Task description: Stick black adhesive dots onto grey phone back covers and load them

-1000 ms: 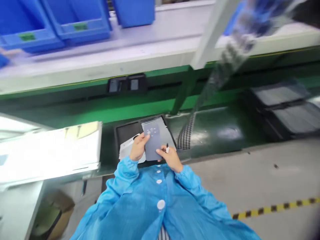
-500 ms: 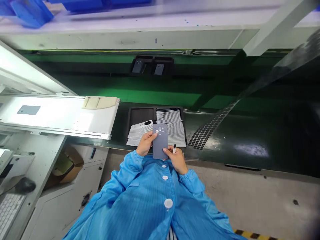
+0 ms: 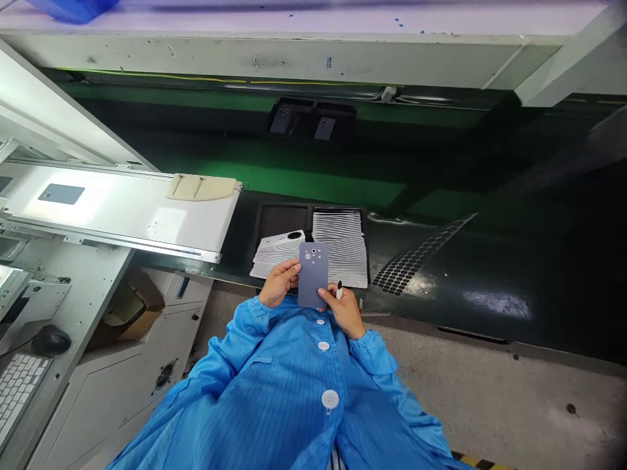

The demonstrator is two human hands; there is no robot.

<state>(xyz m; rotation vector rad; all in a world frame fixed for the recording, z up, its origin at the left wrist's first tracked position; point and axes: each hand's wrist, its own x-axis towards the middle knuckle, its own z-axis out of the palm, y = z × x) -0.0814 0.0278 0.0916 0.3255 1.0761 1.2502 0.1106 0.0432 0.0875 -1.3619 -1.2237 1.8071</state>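
Observation:
A grey phone back cover (image 3: pixel 313 281) with small holes near its top is held upright in front of my body. My left hand (image 3: pixel 280 283) pinches its left edge between thumb and fingers. Lower down on the right edge, my right hand (image 3: pixel 344 310) grips the cover, thumb on its face. A marker pen (image 3: pixel 339 291) with a black tip end also sticks up from my right hand. Just behind stands a black tray (image 3: pixel 283 219) with two rows of thin panels: a left stack (image 3: pixel 277 254) with white faces and a right stack (image 3: pixel 340 241) of edges.
A white conveyor (image 3: pixel 117 212) ends at the left, carrying a grey panel (image 3: pixel 61 194) and a cream block (image 3: pixel 202 188). Farther back, a dark tray (image 3: pixel 350 124) holds two grey covers. A dotted sheet (image 3: pixel 406 264) lies right. A mouse (image 3: pixel 51 340) and keyboard (image 3: pixel 19 388) sit lower left.
My left thumb has slid from the cover's face to its left edge, and the left hand sits slightly farther left. The right hand keeps its grip. The camera view has shifted slightly.

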